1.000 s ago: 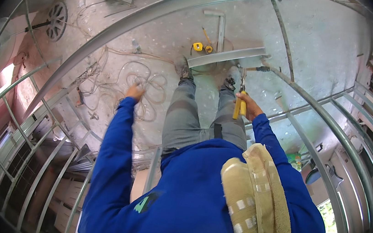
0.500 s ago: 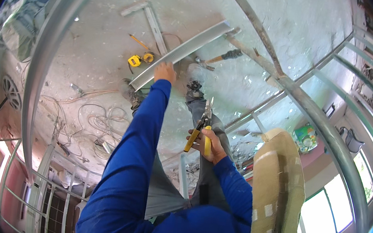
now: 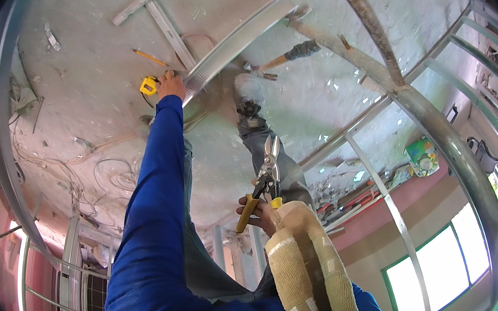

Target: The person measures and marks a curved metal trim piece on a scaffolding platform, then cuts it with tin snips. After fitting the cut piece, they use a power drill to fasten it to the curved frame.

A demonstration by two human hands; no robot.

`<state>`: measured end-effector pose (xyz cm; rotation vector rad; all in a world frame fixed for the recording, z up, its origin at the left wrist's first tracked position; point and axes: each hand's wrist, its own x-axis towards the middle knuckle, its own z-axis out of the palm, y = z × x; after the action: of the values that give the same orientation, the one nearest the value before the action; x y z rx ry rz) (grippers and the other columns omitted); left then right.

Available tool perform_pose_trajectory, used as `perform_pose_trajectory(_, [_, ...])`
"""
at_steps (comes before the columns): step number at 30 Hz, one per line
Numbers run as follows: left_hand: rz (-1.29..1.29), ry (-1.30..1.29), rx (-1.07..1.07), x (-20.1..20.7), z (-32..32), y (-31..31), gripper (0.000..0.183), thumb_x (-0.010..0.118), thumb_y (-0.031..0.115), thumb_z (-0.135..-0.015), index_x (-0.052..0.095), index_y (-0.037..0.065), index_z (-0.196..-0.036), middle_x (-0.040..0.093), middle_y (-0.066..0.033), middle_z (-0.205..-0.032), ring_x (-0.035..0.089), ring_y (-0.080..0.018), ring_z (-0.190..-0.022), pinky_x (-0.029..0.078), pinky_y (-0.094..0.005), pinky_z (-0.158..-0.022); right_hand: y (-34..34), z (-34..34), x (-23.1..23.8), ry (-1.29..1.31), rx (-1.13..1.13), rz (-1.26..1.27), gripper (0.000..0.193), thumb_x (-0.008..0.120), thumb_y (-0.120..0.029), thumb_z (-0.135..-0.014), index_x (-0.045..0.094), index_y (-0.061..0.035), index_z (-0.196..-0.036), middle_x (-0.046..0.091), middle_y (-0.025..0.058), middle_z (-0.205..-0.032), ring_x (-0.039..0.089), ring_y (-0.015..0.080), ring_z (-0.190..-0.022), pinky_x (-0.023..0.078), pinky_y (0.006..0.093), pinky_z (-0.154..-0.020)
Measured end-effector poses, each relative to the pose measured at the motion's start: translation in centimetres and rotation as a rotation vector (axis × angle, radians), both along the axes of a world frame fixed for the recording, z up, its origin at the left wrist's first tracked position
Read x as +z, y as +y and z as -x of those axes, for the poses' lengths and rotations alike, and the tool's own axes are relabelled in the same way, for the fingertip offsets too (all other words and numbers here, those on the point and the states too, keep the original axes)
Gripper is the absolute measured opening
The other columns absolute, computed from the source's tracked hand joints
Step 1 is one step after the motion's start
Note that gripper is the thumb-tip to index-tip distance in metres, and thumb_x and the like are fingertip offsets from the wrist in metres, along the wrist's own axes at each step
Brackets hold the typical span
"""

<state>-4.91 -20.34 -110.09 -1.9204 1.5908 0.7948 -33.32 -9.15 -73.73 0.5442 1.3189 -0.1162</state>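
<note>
My left hand (image 3: 173, 84) is down on the floor beside a yellow tape measure (image 3: 149, 86), at the near end of a long metal channel (image 3: 237, 40). Its fingers curl downward over a spot where a second small yellow item lay; whatever they grip is hidden. In front of my body my right hand (image 3: 262, 215) holds tin snips (image 3: 268, 179) with yellow handles, blades pointing away and slightly apart. A tan ribbed cloth piece (image 3: 302, 254) hides part of that hand and its forearm. A pencil (image 3: 151, 58) lies just beyond the tape measure.
Beyond the channel are a hammer (image 3: 291, 56) with a dark-wrapped grip and an L-shaped metal piece (image 3: 168, 29). A thick pole (image 3: 432, 115) crosses at right beside metal framing (image 3: 385, 195). Loose cable (image 3: 115, 171) lies on the left floor. A colourful bag (image 3: 422, 157) stands by the wall.
My left hand has let go of the channel and moved left to the small yellow item, now covered. The view has shifted; the tan cloth now overlaps my right hand, still holding the snips.
</note>
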Motion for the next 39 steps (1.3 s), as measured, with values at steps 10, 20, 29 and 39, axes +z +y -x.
perform_pose_trajectory(10, [-0.044,0.299,0.236,7.9,-3.2,3.3,0.032,0.043,0.022,-0.102,0.063,0.002,-0.117,0.07,-0.031,-0.105,0.069,-0.048,-0.097,0.055,-0.0557,-0.088,-0.5,0.0,0.8,-0.262,-0.102,0.397,0.076,0.064,-0.042,-0.091,0.032,-0.0195,-0.155,0.053,0.0186,-0.138,0.054,0.0354,-0.127,0.039,0.0576,-0.11])
perform_pose_trajectory(20, [-0.141,0.539,0.496,18.4,-6.8,9.7,0.064,0.031,0.054,-0.107,0.06,0.001,-0.128,0.069,-0.034,-0.097,0.067,-0.0471,-0.103,0.05,-0.0555,-0.089,-0.7,-0.4,0.6,-0.027,0.051,0.278,0.044,0.077,-0.034,-0.085,0.055,-0.0167,-0.119,0.065,0.0108,-0.112,0.064,0.0268,-0.106,0.05,0.0487,-0.096])
perform_pose_trajectory(29, [0.428,0.508,0.641,47.8,-8.6,23.0,0.047,0.045,0.044,-0.106,0.061,0.001,-0.095,0.063,-0.0309,-0.088,0.06,-0.0517,-0.091,0.045,-0.0563,-0.076,-12.8,-4.5,12.8,-0.091,0.052,0.75,0.046,0.085,-0.031,-0.081,0.054,-0.0116,-0.109,0.057,0.0054,-0.095,0.06,0.0195,-0.08,0.055,0.0371,-0.071])
perform_pose_trajectory(39, [0.924,0.26,0.586,61.0,-7.5,27.7,0.047,0.045,0.048,-0.106,0.064,0.006,-0.112,0.065,-0.0216,-0.092,0.064,-0.046,-0.086,0.049,-0.053,-0.075,-21.3,-15.7,37.0,-0.141,-0.081,1.52,0.04,0.078,-0.013,-0.085,0.054,-0.0053,-0.117,0.06,0.003,-0.101,0.061,0.0135,-0.088,0.053,0.0308,-0.081])
